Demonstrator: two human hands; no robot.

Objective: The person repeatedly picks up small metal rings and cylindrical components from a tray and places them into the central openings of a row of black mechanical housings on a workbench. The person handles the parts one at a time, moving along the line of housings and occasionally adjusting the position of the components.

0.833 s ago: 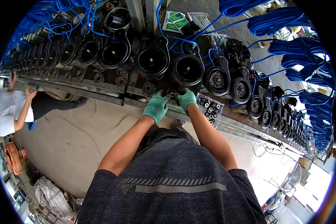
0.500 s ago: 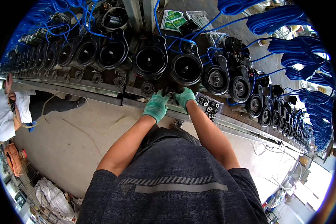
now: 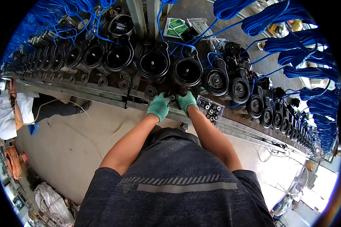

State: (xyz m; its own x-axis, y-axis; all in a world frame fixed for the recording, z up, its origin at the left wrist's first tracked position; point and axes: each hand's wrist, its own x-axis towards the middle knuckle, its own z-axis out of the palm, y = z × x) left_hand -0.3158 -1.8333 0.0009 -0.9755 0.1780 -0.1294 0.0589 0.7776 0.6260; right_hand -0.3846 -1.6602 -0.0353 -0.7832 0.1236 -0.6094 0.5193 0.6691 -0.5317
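My left hand [image 3: 159, 106], in a green glove, is at the front edge of the workbench with its fingers curled together. At its fingertips is a small grey ring-shaped part [image 3: 172, 97], which the fingers seem to pinch. Close by on the right, my right hand [image 3: 186, 101], gloved the same way, has bent fingers; whatever they hold is hidden. Just beyond both hands stands a round black pump housing [image 3: 186, 72] with a metal shaft in its middle. A clear tray [image 3: 220, 118] of small black and pale rings sits beside my right hand. Left of my left hand lies a flat metal flange [image 3: 150, 90].
Black housings [image 3: 119, 58] line the bench both ways, several with flanges before them. Coiled blue cables [image 3: 291, 43] hang at the right and upper left. Green-and-white cards [image 3: 177, 27] lie behind. Another person [image 3: 17, 113] works at the far left.
The view has shifted slightly. My hands stay close together at the bench edge, a little further apart, and the small ring between them now shows more clearly.
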